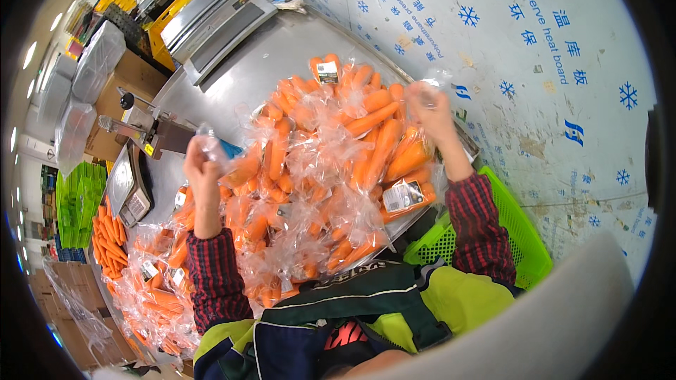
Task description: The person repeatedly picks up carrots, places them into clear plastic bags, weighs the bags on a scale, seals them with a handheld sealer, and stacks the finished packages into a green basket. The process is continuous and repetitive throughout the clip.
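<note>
A large heap of carrots in clear plastic bags lies before me on a stainless steel table. My left hand is raised at the heap's left side, its fingers closed on the gathered neck of a clear bag of carrots. My right hand is raised over the heap's far right edge, with clear plastic film at its fingertips; what that film belongs to is unclear. Several bags bear labels, among them a labelled bag of carrots near my right sleeve. The bag necks in the heap are crumpled.
To the left stand a bag-neck sealer, a digital scale and loose carrots. A tray wrapping machine is at the far end. A green plastic crate stands at lower right, beside the printed wall panel.
</note>
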`<state>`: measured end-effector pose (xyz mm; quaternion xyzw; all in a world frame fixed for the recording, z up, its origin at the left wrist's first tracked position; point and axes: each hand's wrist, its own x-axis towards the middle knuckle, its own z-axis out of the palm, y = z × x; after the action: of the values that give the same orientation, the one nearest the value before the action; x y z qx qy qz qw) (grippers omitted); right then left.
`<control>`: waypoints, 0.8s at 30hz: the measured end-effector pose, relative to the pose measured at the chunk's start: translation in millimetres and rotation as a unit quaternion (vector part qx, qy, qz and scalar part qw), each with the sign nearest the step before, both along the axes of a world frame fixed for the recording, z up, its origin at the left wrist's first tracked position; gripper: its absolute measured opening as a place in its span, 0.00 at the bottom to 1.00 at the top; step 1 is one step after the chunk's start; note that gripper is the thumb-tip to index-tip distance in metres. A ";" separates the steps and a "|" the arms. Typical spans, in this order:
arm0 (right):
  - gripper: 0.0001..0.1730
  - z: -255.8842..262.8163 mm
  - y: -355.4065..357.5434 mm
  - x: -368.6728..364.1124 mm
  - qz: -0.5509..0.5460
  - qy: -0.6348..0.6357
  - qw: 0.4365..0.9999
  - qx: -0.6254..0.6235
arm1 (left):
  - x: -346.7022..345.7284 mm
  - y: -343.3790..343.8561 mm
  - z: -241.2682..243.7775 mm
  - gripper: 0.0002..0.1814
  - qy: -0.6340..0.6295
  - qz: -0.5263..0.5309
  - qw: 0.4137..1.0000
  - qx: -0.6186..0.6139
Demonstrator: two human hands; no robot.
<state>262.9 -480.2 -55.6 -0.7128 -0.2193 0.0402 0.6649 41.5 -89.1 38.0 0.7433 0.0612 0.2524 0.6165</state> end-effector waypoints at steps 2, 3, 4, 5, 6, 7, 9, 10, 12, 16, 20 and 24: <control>0.10 4.4 34.9 7.1 -0.008 -0.123 0.986 -0.113 | 12.7 -21.8 2.5 0.20 0.064 0.033 0.996 0.056; 0.13 0.7 52.1 13.8 0.010 -0.179 0.975 -0.132 | 24.6 -26.5 -3.3 0.27 0.071 0.070 0.987 0.124; 0.16 -6.6 60.4 18.9 0.040 -0.202 0.967 -0.152 | 36.9 -26.0 -10.7 0.30 0.083 0.105 0.979 0.152; 0.19 -13.5 68.4 23.6 0.070 -0.226 0.957 -0.170 | 47.7 -22.4 -21.3 0.33 0.095 0.140 0.969 0.178; 0.21 -27.0 74.0 26.5 0.112 -0.215 0.952 -0.185 | 60.1 -5.3 -47.7 0.33 0.096 0.130 0.962 0.218; 0.23 -34.1 81.6 27.3 0.158 -0.205 0.946 -0.196 | 66.8 22.4 -79.8 0.34 0.099 0.124 0.952 0.261; 0.23 -22.1 74.7 36.5 0.152 -0.103 0.975 -0.125 | 70.0 42.5 -106.3 0.36 0.154 0.075 0.953 0.250; 0.23 -19.3 66.3 54.2 0.113 -0.043 0.991 -0.061 | 71.3 37.8 -109.5 0.37 0.199 0.034 0.959 0.197; 0.23 2.3 62.8 60.1 0.099 0.052 0.994 0.009 | 69.5 25.3 -114.8 0.36 0.198 -0.004 0.972 0.128; 0.33 38.8 97.3 41.3 0.171 -0.188 0.947 -0.199 | 82.3 7.8 -101.1 0.31 0.198 0.021 0.971 0.131; 0.29 20.4 177.4 22.2 0.216 -0.205 0.905 -0.304 | 84.3 5.8 -89.4 0.20 0.219 0.017 0.949 0.228; 0.23 -18.9 207.5 -5.3 0.165 -0.253 0.815 -0.494 | 71.7 25.3 -136.9 0.15 0.148 0.082 0.965 0.202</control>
<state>257.5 -272.7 -74.5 -0.8839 -0.4445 0.0702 0.1276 113.3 -63.7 -98.9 0.8741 0.1599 0.1961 0.4146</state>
